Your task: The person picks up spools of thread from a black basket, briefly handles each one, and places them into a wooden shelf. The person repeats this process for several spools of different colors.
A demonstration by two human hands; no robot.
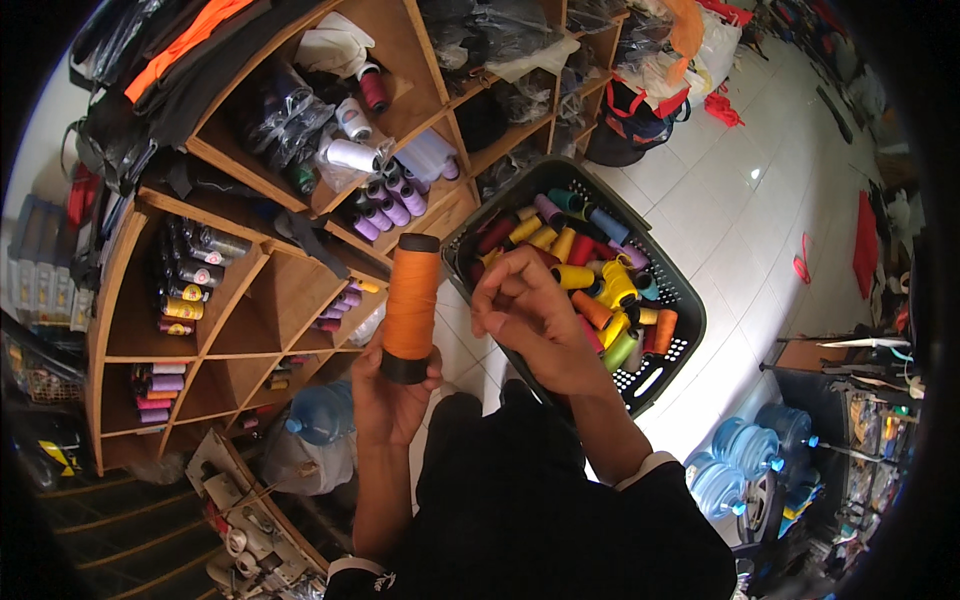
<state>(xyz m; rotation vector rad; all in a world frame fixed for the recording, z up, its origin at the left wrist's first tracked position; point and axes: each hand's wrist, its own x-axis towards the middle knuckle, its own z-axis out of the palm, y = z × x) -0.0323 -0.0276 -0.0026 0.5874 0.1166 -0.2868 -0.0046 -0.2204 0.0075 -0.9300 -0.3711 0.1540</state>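
Watching remotely through the head view. The left hand point(392, 400) is clamping the lower end of an orange spool point(411, 305), its fingers and thumb wrapping round the dark base. The orange spool is standing nearly upright, rising out of that grip; I am judging the low hold as a way of leaving the wound part uncovered while steadying a tall, narrow piece. The right hand point(537, 318) is hovering to the right of it, apart from it, fingers loosely curled and parted. I am seeing nothing in them, though I am unable to tell whether a fine strand is running there.

Farther out, the basket point(690, 312) is apparently sitting on the floor point(690, 190), the right hand overlapping it in my view. Mixed spools point(573, 277) are lying jumbled inside; the open top is presumably allowing easy reach. To the left, the wooden shelf point(270, 295) is holding purple spools point(395, 203) grouped in one compartment, which I am reading as sorting by colour. Water jugs point(745, 450) are sitting at lower right, well apart.
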